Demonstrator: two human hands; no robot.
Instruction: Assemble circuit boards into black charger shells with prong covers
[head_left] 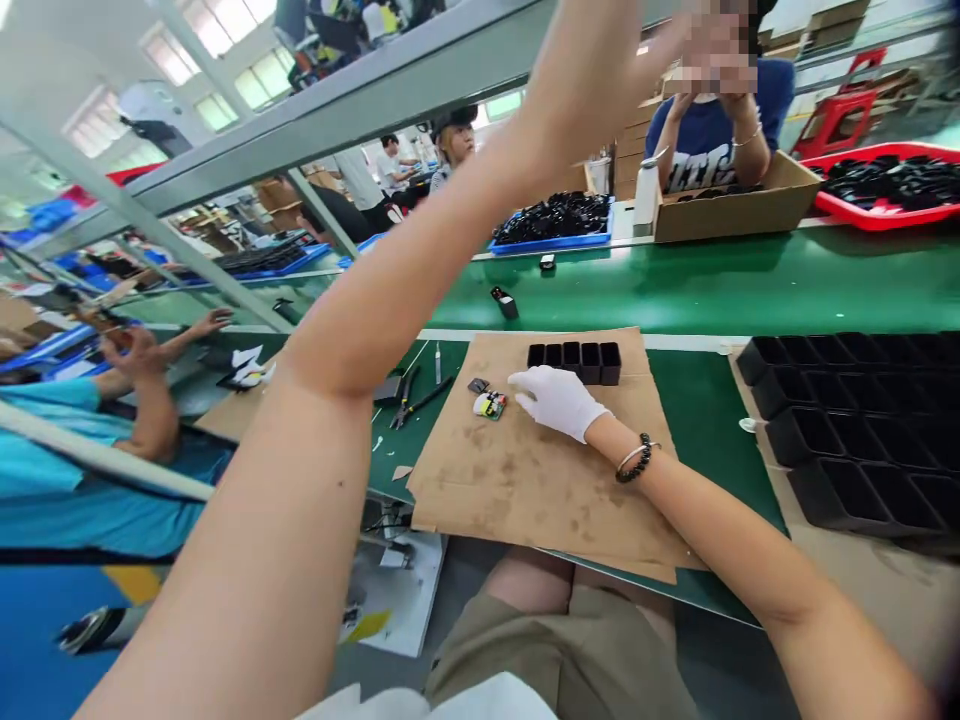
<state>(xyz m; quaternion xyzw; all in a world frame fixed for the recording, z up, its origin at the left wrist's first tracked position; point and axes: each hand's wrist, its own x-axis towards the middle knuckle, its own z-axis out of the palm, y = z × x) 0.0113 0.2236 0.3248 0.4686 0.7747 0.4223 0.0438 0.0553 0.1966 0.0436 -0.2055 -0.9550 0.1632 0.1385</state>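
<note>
My left arm is raised across the view, and my left hand [592, 85] is blurred and cut off by the top edge, its fingers out of sight. Over the brown cardboard sheet [525, 480], my right hand [559, 400] wears a white glove, with thumb and fingers apart and nothing visible between them. Just behind it stands a row of small black open boxes [611, 371]. Left of its fingertips lie a small green circuit board with a white and yellow part [491, 404] and a little black piece [478, 384].
Pliers [409, 405] and a thin pen-like tool [438, 362] lie left of the cardboard. Many black boxes [832, 430] stand at right. A green belt [675, 285] carries small black parts [506, 302]. A metal shelf beam [337, 95] crosses overhead. Co-workers sit opposite and at left.
</note>
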